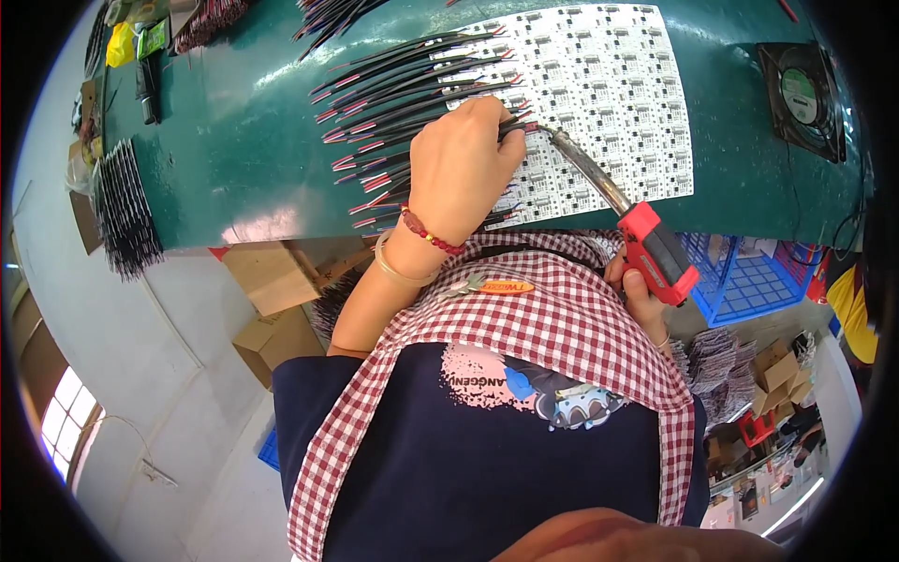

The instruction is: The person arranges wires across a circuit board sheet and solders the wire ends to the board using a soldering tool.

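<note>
A white panel of many small circuit boards [618,103] lies on the green table. Black cables [384,89] with red, white and black wire ends lie in a row across its left part. My left hand [459,173] is closed, thumb and fingers pinching a black cable [515,125] whose wire ends are over the panel. In my right hand [641,298] is a soldering iron [660,253] with a red and black handle, held from below. Its tip is right beside those wire ends; whether they touch is too small to tell.
A black fan [801,98] stands on the green table [234,159] at the right. More cable bundles [126,211] hang over the left edge. Below the table are cardboard boxes [272,276] at the left and a blue plastic crate [740,286] at the right.
</note>
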The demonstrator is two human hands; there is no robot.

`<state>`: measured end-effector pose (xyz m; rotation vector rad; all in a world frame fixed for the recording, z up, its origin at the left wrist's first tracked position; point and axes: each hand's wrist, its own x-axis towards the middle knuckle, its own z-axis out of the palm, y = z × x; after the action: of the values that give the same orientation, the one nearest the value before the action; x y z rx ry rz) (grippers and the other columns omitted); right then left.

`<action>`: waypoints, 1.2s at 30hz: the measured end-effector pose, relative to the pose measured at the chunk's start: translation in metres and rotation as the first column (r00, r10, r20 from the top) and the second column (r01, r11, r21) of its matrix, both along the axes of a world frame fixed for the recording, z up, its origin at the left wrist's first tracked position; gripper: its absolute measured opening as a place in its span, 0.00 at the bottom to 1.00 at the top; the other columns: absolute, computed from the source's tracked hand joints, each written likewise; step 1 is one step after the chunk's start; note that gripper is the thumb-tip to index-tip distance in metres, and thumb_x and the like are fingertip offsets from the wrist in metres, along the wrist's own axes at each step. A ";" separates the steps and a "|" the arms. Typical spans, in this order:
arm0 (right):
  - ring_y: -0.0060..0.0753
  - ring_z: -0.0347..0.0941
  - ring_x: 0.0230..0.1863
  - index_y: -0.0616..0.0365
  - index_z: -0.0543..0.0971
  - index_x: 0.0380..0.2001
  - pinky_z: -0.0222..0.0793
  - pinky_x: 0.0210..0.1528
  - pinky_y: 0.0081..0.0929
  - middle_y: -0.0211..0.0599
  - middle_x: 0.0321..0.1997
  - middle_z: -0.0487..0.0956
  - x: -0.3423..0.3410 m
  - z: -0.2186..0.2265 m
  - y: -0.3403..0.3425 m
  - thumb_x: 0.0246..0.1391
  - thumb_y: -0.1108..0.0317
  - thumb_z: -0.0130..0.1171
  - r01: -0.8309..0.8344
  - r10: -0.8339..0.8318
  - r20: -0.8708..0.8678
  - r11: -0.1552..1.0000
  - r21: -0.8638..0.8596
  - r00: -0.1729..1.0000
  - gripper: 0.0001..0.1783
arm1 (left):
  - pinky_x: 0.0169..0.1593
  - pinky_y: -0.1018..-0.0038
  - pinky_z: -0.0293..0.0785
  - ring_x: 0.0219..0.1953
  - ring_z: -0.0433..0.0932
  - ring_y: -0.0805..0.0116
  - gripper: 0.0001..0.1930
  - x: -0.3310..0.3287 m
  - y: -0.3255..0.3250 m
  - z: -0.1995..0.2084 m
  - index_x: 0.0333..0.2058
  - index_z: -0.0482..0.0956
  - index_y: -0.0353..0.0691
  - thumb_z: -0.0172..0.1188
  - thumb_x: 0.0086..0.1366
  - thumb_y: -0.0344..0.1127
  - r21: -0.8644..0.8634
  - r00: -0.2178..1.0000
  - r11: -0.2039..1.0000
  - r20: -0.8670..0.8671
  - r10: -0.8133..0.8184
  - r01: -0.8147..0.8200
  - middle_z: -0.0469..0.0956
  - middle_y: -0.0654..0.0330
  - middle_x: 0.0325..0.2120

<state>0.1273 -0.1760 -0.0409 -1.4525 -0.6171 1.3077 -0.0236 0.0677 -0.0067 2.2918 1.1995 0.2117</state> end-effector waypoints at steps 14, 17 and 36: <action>0.21 0.67 0.27 0.63 0.74 0.33 0.63 0.31 0.20 0.31 0.26 0.74 0.000 0.005 -0.004 0.58 0.54 0.54 0.049 -0.049 -0.063 0.999 0.012 0.997 0.19 | 0.28 0.65 0.72 0.24 0.77 0.53 0.08 0.003 -0.002 -0.001 0.25 0.77 0.34 0.61 0.50 0.33 -0.027 0.997 0.998 0.031 0.066 -0.065 0.78 0.51 0.21; 0.21 0.67 0.27 0.63 0.74 0.34 0.63 0.31 0.21 0.32 0.26 0.74 -0.002 0.000 -0.006 0.58 0.55 0.54 0.049 -0.049 -0.011 0.999 0.014 0.999 0.19 | 0.28 0.66 0.72 0.23 0.77 0.53 0.07 0.003 -0.004 -0.001 0.24 0.77 0.34 0.61 0.49 0.33 -0.026 0.996 0.997 0.058 0.073 -0.072 0.77 0.51 0.21; 0.21 0.66 0.28 0.64 0.74 0.32 0.62 0.31 0.20 0.31 0.27 0.73 0.000 0.015 -0.003 0.58 0.52 0.53 0.057 -0.057 -0.015 0.998 -0.003 0.998 0.21 | 0.30 0.65 0.72 0.25 0.77 0.53 0.08 0.001 0.003 0.003 0.27 0.78 0.36 0.61 0.51 0.35 -0.032 1.000 0.999 -0.017 -0.016 0.016 0.78 0.52 0.23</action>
<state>0.1269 -0.1788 -0.0257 -1.4511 -0.5606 1.2745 -0.0229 0.0708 -0.0036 2.2791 1.1845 0.1657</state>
